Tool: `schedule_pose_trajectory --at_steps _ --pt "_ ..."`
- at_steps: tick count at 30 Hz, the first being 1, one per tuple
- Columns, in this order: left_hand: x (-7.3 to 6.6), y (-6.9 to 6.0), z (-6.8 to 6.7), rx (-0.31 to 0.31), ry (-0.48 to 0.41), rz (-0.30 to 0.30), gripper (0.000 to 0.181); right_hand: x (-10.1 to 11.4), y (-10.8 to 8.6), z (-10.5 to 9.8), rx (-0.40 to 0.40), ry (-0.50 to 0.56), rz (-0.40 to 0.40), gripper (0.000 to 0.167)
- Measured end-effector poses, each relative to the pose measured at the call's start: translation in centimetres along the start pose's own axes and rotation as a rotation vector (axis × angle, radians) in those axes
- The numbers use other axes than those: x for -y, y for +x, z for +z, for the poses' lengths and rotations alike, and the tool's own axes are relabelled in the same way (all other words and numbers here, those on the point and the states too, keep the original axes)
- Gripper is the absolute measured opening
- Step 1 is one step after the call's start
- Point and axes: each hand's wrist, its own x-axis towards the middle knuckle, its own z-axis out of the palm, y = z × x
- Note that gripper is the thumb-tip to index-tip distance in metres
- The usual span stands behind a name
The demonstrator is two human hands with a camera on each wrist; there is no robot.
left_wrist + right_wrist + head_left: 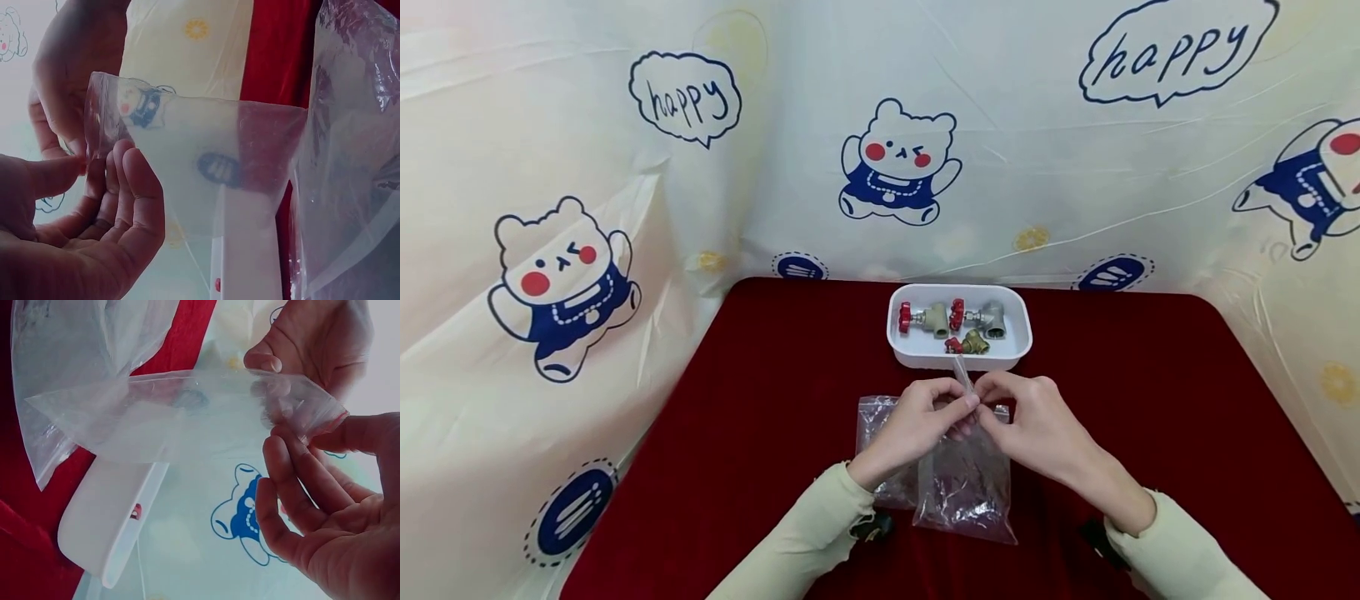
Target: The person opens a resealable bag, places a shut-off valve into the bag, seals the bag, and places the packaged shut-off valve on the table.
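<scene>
A small clear zip bag (187,144) is pinched at its top edge by both hands, just in front of the white tray. My left hand (917,421) grips one side of that edge between thumb and fingers, and my right hand (1037,425) pinches the other side close by. The bag hangs flat and see-through, with nothing visible inside. Beneath the hands lie larger clear plastic bags, one on the left (872,417) partly covered by the left hand and arm, another on the right (966,496). Their contents cannot be made out.
Behind the hands stands a white tray (917,361). It holds three red-handled valves: a tan one (936,320), a grey metal one (992,319) and a small brass one (975,342). A dark red cloth (760,433) covers the table; printed curtains (805,167) hang around it.
</scene>
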Motion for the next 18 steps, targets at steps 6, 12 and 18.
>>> schedule_pose_trajectory --at_steps 6,12,18 --pt "-0.09 -0.14 -0.05 -0.017 0.043 0.009 0.017 0.39 0.15 0.08 0.024 0.049 0.077 0.030" --pt "-0.40 -0.27 -0.30 -0.035 0.137 0.052 0.019 0.58 0.38 0.02 0.079 0.033 0.192 0.013" --pt "-0.70 -0.25 -0.82 -0.031 0.244 0.067 0.023 0.55 0.51 0.09 0.107 0.084 0.253 0.015"
